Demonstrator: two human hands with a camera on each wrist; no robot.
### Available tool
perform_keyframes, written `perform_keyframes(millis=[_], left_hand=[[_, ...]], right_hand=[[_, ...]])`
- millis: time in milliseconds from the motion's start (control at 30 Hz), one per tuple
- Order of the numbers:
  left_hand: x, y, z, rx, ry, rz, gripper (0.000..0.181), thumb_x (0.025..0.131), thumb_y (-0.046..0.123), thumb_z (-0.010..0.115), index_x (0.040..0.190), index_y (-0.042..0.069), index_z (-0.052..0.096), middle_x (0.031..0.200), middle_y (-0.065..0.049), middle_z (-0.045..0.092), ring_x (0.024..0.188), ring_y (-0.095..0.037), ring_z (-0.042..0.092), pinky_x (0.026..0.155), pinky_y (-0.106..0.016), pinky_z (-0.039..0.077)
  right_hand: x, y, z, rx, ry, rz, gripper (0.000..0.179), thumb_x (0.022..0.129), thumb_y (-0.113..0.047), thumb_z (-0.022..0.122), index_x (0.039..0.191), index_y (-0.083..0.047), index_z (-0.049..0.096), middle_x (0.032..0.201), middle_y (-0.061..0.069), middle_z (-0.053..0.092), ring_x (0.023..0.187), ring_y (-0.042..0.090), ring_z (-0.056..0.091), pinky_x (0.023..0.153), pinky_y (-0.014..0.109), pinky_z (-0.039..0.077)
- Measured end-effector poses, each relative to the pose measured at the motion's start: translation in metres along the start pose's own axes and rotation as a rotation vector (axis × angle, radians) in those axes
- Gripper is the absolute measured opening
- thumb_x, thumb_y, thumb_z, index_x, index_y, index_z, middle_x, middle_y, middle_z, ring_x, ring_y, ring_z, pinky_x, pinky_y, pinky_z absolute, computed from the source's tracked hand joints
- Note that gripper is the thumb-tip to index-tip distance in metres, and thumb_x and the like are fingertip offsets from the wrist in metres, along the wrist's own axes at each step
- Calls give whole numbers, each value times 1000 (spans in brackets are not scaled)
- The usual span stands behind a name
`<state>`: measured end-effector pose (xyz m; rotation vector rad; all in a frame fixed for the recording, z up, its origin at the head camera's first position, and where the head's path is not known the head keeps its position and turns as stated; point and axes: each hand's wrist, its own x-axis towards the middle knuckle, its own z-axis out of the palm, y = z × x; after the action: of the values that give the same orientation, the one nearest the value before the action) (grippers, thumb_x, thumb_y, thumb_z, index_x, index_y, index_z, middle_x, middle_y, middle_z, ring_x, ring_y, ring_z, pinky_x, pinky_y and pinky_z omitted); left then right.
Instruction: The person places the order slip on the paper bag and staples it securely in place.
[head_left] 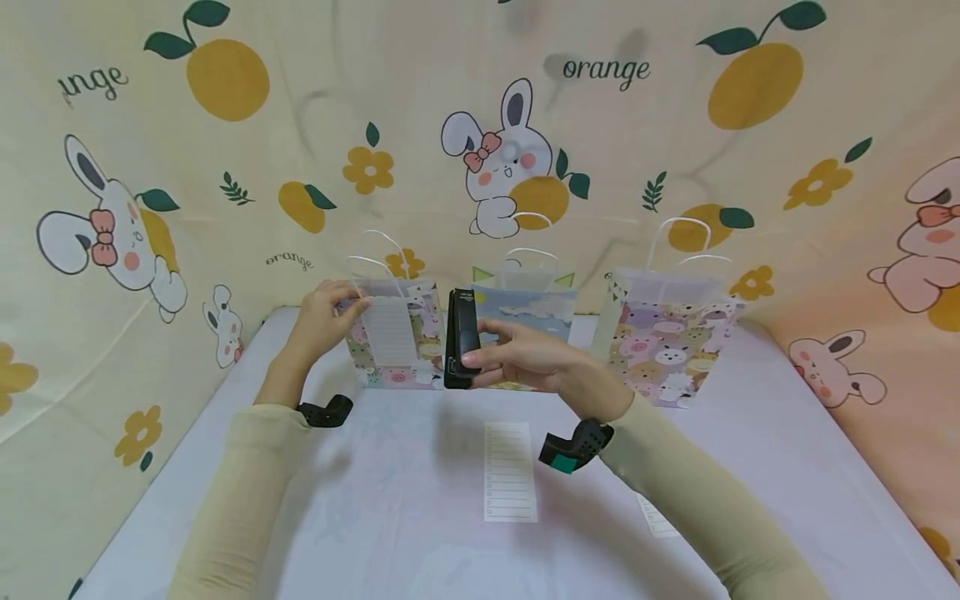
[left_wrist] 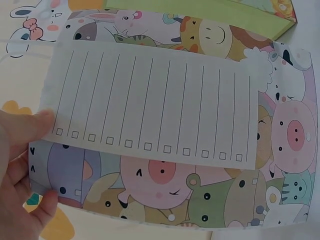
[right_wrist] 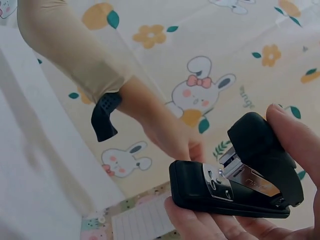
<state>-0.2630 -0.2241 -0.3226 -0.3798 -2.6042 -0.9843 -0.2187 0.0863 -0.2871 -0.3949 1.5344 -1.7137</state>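
My left hand [head_left: 324,317] pinches a lined checklist slip [left_wrist: 150,105] against the front of the left gift bag [head_left: 431,333], near its top edge. Cartoon animals cover that bag, and the slip hides part of them. In my right hand [head_left: 525,354] is a black stapler [head_left: 462,337], held upright in the head view between thumb and fingers, just right of the slip. The right wrist view shows the stapler [right_wrist: 235,175] with its jaws apart and nothing between them.
A blue-sky gift bag [head_left: 525,308] stands behind my right hand, and another animal-print bag [head_left: 667,350] stands to the right. One checklist slip [head_left: 510,473] lies on the white table [head_left: 390,500]; another slip [head_left: 658,518] is partly under my right forearm. A printed cloth backdrop [head_left: 420,67] rises behind.
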Motion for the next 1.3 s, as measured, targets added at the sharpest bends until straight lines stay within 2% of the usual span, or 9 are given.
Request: perform_keyframes(millis=[133,267,400,500,867,933,1033,1133,1300], left_hand=[[0,-1,1,-1,6,3,24,94,13,60,103,-8,67,118,-23,64,109,-33,52,92,-50,47],[-1,-2,1,-9,-11,-24,24,95,14,59,105,-6,67,120,-22,62,110,-32,51,94,-51,47],[-1,-3,1,-18,-23,-47,25,96,14,58,107,-6,66,123,-21,60,113,-33,49,97,-52,47],[-1,-2,0,-17,-19,-47,25,96,14,58,107,-6,66,123,-22,61,113,-33,49,97,-53,47],[-1,0,1,-25,17,-18,23,94,13,60,104,-6,68,116,-22,64,108,-33,51,95,-52,47],[-1,0,1,-21,21,-16,22,94,12,60,103,-7,68,116,-23,64,109,-33,51,96,-52,47],[-1,0,2,-7,35,-4,20,94,9,59,102,-8,67,113,-24,64,106,-34,52,94,-51,47],[-1,0,2,5,58,19,18,92,4,59,101,-9,68,110,-25,65,103,-35,53,91,-51,48],[1,-1,3,-5,87,52,21,90,1,60,107,-9,68,115,-26,66,106,-37,56,97,-52,48]], right_hand=[[10,-4,8,-26,23,5,79,88,-4,63,150,-4,14,115,10,59,87,11,70,82,26,58],[22,-7,15,-68,5,-19,59,91,0,52,146,-1,28,125,16,57,91,12,69,83,26,58],[34,-10,21,-146,-10,-44,52,91,-2,53,141,0,40,136,20,51,99,15,66,95,36,54],[42,-13,28,-201,-21,-44,53,91,-3,55,142,-2,40,142,21,47,106,19,64,104,43,48],[63,-14,47,-297,34,-19,58,89,-9,63,143,-6,42,139,16,53,113,21,59,105,41,49],[66,-14,50,-321,44,-40,60,88,-9,65,143,-8,41,135,16,56,113,21,61,102,37,51],[72,-14,54,-379,63,-103,59,87,-10,68,141,-11,44,123,16,62,106,20,62,81,28,51],[78,-15,57,-404,93,-179,55,85,-8,70,136,-10,48,114,15,64,101,19,62,75,25,48],[86,-16,62,-495,142,-325,59,79,-4,76,132,-8,50,117,17,63,104,22,62,99,31,52]])
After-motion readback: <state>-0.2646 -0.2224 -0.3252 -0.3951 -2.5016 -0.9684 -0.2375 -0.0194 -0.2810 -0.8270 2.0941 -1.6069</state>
